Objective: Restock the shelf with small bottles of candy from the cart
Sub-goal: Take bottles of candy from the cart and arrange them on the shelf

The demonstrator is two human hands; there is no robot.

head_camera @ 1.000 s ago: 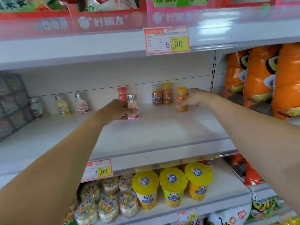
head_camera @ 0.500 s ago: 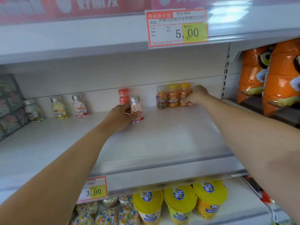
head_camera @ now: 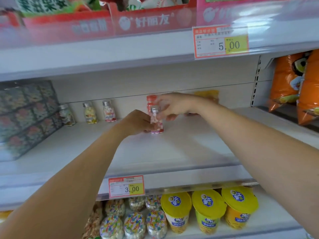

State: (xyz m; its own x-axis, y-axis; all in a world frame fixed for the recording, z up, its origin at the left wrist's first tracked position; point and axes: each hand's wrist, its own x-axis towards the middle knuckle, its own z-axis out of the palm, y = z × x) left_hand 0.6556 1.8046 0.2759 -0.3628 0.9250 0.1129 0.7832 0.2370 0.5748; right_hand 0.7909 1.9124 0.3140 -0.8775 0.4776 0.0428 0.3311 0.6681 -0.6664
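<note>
1. Your left fingers (head_camera: 147, 130) were curled round the low part of a small candy bottle (head_camera: 156, 121). They held it upright.
2. Your right fingers (head_camera: 161, 100) were bent close beside the bottle's silver cap (head_camera: 154, 109). It was blurry there, so you could not tell if they pinched the cap or were only near it.
3. Your left hand (head_camera: 136, 120) was on the left side of the bottle. Your right hand (head_camera: 176, 106) was just above it and to its right.
4. The bottle had pink and white candy inside. Its bottom sat on the white shelf (head_camera: 172, 149), near the middle and a little out from the back wall.
5. Just behind it stood a red-capped bottle (head_camera: 151, 98), partly hidden.
6. Behind your right wrist, at the back of the shelf, was an orange and yellow blur (head_camera: 207, 95). It was too fuzzy to tell what it was.
7. To the left, a row of three small bottles (head_camera: 89, 112) stood by the back wall.
8. At the far left of the shelf sat a dark patterned box (head_camera: 25, 118).
9. A price tag (head_camera: 126, 187) reading 3.00 hung on the front edge of the shelf.
10. Below it were three yellow-lid cups (head_camera: 208, 207) and some jars of colourful candy (head_camera: 134, 223).
11. Orange bags (head_camera: 291, 83) were off to the right, and red boxes (head_camera: 146, 19) sat on the shelf above.
</note>
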